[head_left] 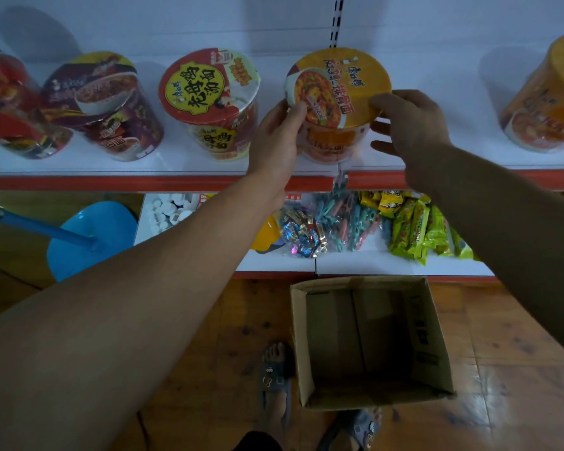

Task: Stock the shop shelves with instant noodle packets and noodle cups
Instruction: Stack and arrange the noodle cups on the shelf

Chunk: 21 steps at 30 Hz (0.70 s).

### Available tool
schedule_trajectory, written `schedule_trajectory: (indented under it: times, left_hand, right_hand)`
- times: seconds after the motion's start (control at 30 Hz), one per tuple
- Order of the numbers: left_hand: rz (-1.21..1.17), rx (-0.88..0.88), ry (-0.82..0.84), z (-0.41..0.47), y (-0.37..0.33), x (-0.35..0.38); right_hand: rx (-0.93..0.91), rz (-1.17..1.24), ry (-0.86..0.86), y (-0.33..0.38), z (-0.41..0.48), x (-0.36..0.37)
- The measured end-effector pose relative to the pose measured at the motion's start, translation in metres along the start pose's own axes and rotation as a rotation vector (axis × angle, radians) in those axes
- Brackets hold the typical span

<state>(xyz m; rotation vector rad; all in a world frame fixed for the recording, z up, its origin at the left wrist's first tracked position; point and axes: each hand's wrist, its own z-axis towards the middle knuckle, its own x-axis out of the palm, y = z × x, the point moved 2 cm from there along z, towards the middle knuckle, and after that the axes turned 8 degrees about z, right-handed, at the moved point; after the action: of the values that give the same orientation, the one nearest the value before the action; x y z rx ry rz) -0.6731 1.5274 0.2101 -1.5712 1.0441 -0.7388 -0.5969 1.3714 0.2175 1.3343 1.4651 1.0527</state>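
Item: orange noodle cup (337,102). Upright on the upper shelf (111,166), base close to the front edge, beside the joint between two shelf boards. Yellow-orange lid facing up, sealed in clear wrap. Held from both sides, between the two hands.

Left hand (279,138): closed round the cup's left wall, palm against the side, thumb laid over the lid rim.

Right hand (407,125): against the cup's right side, thumb on the lid edge, fingers curved in toward the wall under the rim; clamped on the same cup.

Same shelf, left of the held cup: red-lidded cup (209,102), near the left hand; purple cup (101,102) further left; red cup (10,102) at the frame edge, partly cut off. To the right, well apart: second orange cup (547,96).

Lower shelf (372,262): box of white caps (168,211), bag of wrapped sweets (303,234), pastel clothes pegs (349,219), green and yellow snack packets (414,226).

Floor (502,320): open-topped cardboard box (372,343) below the held cup; blue plastic item (92,236) with a handle to the left; sandalled feet (275,379) beside and in front of the box.
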Motion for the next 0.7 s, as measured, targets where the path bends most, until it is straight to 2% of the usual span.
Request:
schedule_trajectory:
  times: [0.13, 0.27, 0.4, 0.53, 0.7]
  left_hand:
    - [0.018, -0.032, -0.112, -0.009, -0.001, 0.002]
    - [0.009, -0.158, -0.187, -0.028, 0.010, 0.012]
    - [0.070, -0.235, -0.015, -0.045, 0.011, 0.045]
    - [0.161, -0.188, 0.121, -0.053, -0.007, 0.091]
    - [0.241, -0.140, 0.199, -0.052, -0.024, 0.159]
  right_hand:
    - [0.035, 0.049, -0.015, 0.002, -0.001, -0.005]
    - [0.056, 0.028, -0.071, 0.010, 0.003, -0.017]
    - [0.077, -0.061, -0.085, 0.016, 0.012, -0.046]
    - [0.150, -0.135, -0.089, 0.014, 0.018, -0.093]
    - [0.228, -0.156, -0.148, 0.005, 0.023, -0.170]
